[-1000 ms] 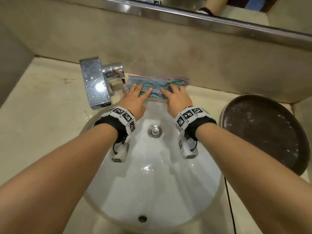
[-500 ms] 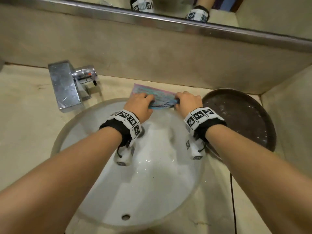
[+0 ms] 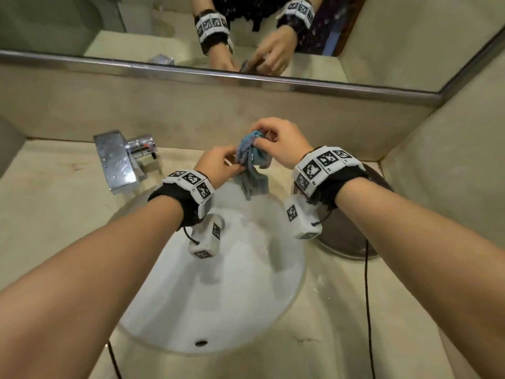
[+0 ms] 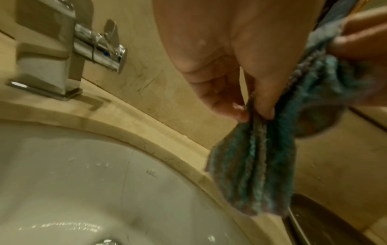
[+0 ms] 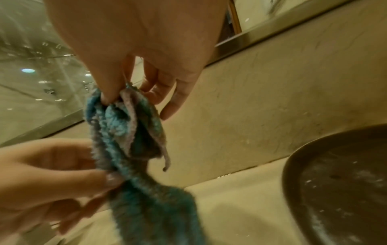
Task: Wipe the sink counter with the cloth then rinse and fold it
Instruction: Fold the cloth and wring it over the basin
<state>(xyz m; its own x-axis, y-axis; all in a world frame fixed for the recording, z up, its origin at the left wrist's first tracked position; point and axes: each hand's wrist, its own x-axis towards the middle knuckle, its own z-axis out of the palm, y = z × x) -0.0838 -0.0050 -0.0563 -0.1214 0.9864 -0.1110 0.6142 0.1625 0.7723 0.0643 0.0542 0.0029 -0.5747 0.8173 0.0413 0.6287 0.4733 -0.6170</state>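
Now, the scene line by line:
Cloth [image 3: 252, 162]: bunched, blue-green with pinkish edges, hanging in the air over the back rim of the sink [image 3: 218, 296], its lower end dangling free.
Left hand [image 3: 218, 164]: pinching the cloth's lower part between thumb and fingertips [image 4: 240, 112].
Right hand [image 3: 278, 143]: sitting higher, gripping the cloth's upper bunch with thumb and curled fingers [image 5: 108, 97].
Tabletop [image 3: 54, 201]: beige stone, carrying a chrome faucet [image 3: 120, 160] at the left and a dark round dish [image 5: 339, 190] at the right.
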